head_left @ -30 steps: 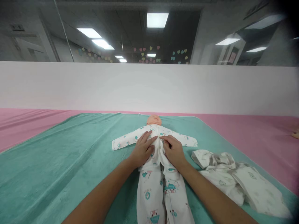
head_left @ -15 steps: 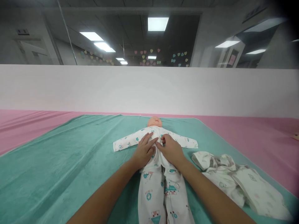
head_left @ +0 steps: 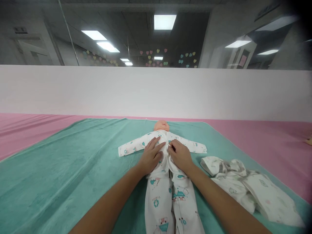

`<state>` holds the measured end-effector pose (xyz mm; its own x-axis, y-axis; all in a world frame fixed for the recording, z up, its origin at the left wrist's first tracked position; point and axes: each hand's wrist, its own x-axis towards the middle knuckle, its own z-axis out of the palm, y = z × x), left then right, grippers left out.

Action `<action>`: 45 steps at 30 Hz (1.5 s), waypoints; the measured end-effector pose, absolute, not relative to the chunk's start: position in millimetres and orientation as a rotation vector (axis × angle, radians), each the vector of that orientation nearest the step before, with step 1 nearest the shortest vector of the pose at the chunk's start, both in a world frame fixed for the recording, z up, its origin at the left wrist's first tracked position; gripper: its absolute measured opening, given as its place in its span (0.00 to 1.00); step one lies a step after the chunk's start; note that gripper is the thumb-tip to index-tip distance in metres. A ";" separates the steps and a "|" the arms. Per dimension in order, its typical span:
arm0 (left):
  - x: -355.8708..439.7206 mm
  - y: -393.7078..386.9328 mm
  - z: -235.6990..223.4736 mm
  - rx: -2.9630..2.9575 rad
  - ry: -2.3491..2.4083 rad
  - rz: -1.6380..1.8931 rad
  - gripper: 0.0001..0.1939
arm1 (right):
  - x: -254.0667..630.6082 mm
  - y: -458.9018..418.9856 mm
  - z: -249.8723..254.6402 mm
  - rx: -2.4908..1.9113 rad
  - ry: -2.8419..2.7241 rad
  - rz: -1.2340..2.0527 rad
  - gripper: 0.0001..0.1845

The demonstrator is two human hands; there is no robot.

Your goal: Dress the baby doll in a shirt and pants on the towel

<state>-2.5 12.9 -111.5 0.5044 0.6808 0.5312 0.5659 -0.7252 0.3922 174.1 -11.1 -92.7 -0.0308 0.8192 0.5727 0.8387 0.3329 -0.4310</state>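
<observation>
A baby doll [head_left: 161,125] lies on its back, head away from me, arms spread. It wears a white printed top [head_left: 136,145] and matching printed trousers [head_left: 158,198]. Flat on the chest, on the left side of the top's front opening, rests my left hand [head_left: 152,156] with its fingers spread. My right hand [head_left: 179,156] is on the other side of the opening, fingers curled and pinching the edge of the top. The fastening under the right fingers is too small to make out.
A crumpled pile of white printed baby clothes [head_left: 253,188] lies to the right. Beneath everything is a green blanket [head_left: 73,169] over a pink cover [head_left: 263,139]. A white wall [head_left: 122,91] with glass above stands behind. At the far right edge shows part of a hand [head_left: 308,141].
My right hand has shifted slightly right, and its thumb has drawn in toward the curled fingers. My left hand stays in place. The view has tilted a little.
</observation>
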 end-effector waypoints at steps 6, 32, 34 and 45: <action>-1.9 12.2 -109.5 2.563 1.079 1.023 0.22 | 174.8 -8.7 -95.8 -1.459 -1.716 0.060 0.09; 11.4 23.1 -97.6 2.326 1.173 0.943 0.29 | 177.9 9.6 -92.3 -1.418 -1.612 0.223 0.09; 11.6 22.8 -97.7 2.322 1.171 0.944 0.29 | 177.8 10.6 -92.3 -1.417 -1.614 0.224 0.09; 16.4 22.5 -86.2 2.112 1.203 0.952 0.28 | 180.3 15.7 -94.4 -1.370 -1.672 0.193 0.09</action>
<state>16.4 22.5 -86.2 0.3568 0.8790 0.3165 0.5095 -0.4670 0.7227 180.3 15.7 -94.4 0.0592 0.8341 0.5484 0.6872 0.3644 -0.6285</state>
